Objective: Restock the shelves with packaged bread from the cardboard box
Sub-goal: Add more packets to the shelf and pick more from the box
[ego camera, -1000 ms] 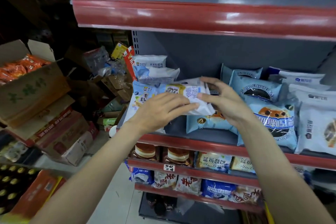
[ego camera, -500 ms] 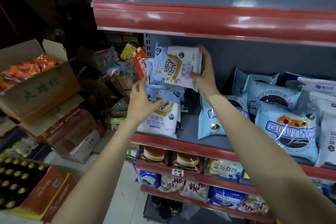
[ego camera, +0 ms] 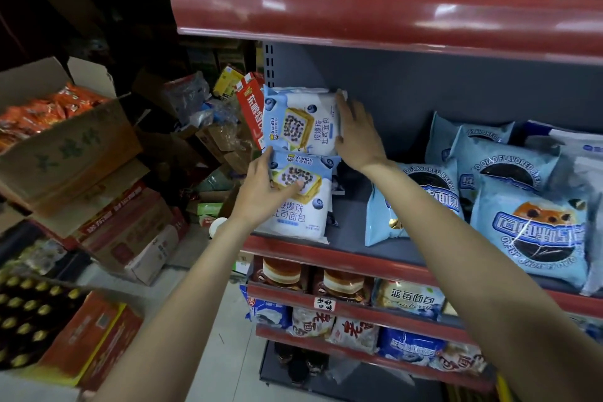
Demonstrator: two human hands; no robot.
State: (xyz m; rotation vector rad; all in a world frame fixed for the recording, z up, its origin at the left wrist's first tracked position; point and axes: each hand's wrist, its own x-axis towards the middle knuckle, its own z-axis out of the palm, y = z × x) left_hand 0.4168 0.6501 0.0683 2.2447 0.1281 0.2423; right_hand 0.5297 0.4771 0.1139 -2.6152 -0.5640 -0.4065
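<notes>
Two white-and-blue packs of blueberry toast bread stand at the left end of the grey middle shelf (ego camera: 349, 243). The upper pack (ego camera: 298, 122) sits turned sideways on top of the lower pack (ego camera: 301, 199). My right hand (ego camera: 357, 132) lies flat against the upper pack's right edge, fingers straight. My left hand (ego camera: 264, 191) presses on the front of the lower pack with fingers spread and extended. Neither hand grips anything. No bread box can be made out in this view.
Light-blue chocolate bread bags (ego camera: 535, 225) fill the shelf's right side, with bare shelf between them and the toast packs. Lower shelves (ego camera: 346, 295) hold cakes and bread. Left of the shelving stand an open cardboard box of orange snack packs (ego camera: 62, 140), stacked cartons (ego camera: 130, 232) and bottles (ego camera: 29, 313).
The upper pack has settled lower onto the lower pack. My right hand moved from holding its corner to lying flat along its right edge. My left hand shifted onto the lower pack's front.
</notes>
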